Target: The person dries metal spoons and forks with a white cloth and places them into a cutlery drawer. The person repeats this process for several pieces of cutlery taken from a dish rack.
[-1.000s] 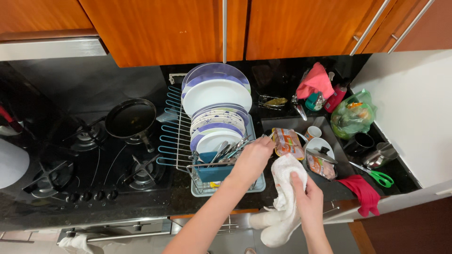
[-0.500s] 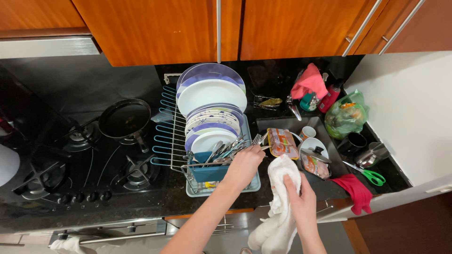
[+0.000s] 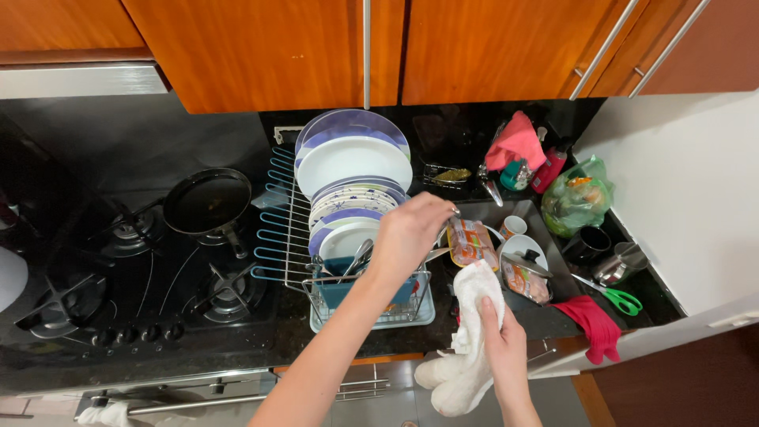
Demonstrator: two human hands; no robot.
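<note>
Head view: the left hand [image 3: 407,237] hangs over the near end of the wire dish rack [image 3: 288,229], fingers curled round something small that cannot be made out. Just right of it, the right hand [image 3: 502,348] clutches a crumpled white towel [image 3: 470,332], which droops below the counter edge. Plates [image 3: 352,162] stand upright in the rack. Dark counter [image 3: 261,336] holds a gas hob with a black frying pan [image 3: 207,202] at left; wooden cabinets [image 3: 261,47] hang above.

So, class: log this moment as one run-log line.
left hand: reaching over dish rack, at cutlery holder | right hand: holding white cloth | frying pan: on hob
</note>
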